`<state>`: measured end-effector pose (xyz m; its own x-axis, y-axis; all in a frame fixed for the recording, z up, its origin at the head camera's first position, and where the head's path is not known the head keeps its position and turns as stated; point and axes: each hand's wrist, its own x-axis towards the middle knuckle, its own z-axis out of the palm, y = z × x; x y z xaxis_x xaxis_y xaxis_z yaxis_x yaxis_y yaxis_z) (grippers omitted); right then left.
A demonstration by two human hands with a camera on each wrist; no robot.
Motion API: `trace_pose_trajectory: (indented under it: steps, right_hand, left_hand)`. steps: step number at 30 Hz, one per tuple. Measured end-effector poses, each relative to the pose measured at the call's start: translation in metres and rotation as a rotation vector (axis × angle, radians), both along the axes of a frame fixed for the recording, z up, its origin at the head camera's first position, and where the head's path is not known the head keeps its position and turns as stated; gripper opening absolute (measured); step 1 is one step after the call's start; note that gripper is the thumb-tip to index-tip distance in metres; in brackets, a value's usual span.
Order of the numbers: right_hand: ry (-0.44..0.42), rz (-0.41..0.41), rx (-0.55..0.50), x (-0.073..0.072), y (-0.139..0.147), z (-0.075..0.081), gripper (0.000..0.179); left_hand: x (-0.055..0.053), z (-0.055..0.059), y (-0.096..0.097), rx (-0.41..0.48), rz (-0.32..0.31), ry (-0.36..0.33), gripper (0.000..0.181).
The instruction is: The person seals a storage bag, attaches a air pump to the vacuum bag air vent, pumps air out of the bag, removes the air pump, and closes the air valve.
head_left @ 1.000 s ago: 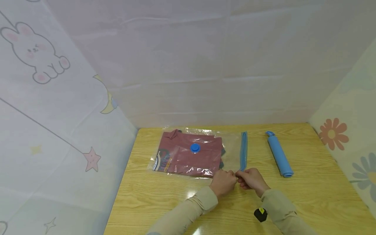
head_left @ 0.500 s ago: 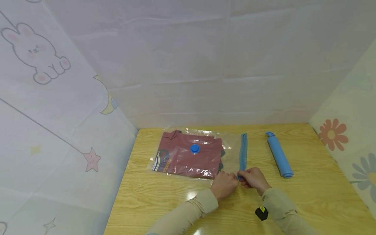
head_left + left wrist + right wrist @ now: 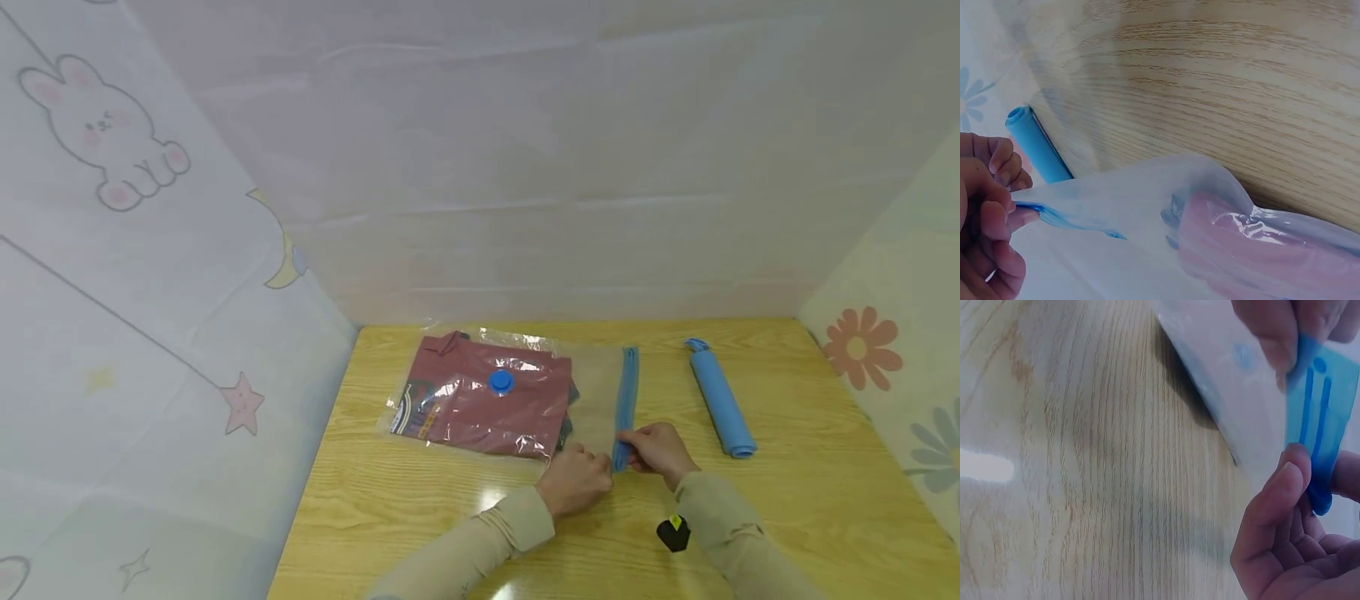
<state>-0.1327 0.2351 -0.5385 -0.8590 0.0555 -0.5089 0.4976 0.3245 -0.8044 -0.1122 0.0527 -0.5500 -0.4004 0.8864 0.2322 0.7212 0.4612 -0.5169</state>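
A clear vacuum storage bag (image 3: 592, 392) lies on the table with a folded maroon garment (image 3: 517, 417) inside. Its round blue valve (image 3: 501, 382) faces up, and a blue zip strip (image 3: 628, 387) runs along the right end. At the bag's near right corner, my left hand (image 3: 576, 481) pinches the edge with curled fingers. Just right of it, my right hand (image 3: 660, 452) grips the strip between thumb and fingers. The right wrist view shows the strip's two ridges (image 3: 1310, 406) stretched between both hands. In the left wrist view, the plastic rises from the garment towards the fingers.
A blue hand pump (image 3: 722, 400) lies on the wooden table (image 3: 420, 508) to the right of the bag. Close beside the right sleeve is a small black piece with a yellow mark (image 3: 673, 533). Printed fabric walls (image 3: 480, 208) enclose the table's back and sides.
My right hand has shifted a little away from the corner, along the strip. More of the strip's near end now shows between the hands. My left hand keeps its hold at the corner.
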Motion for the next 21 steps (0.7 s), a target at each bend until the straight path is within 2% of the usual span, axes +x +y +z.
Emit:
trace_pose_trajectory:
  steps: [6, 13, 21]
  right_hand:
    - [0.031, 0.032, 0.039, -0.017, 0.009, -0.006, 0.028]
    - [0.072, 0.031, 0.058, -0.025, 0.013, -0.012, 0.031]
    - [0.065, 0.049, 0.097, -0.034, 0.018, -0.017, 0.034]
  left_hand:
    - [-0.006, -0.003, 0.001, -0.043, -0.039, -0.02, 0.02]
    - [-0.002, -0.001, -0.01, -0.077, -0.111, 0.038, 0.019]
    - [0.004, 0.0, -0.022, -0.053, -0.209, 0.027, 0.016]
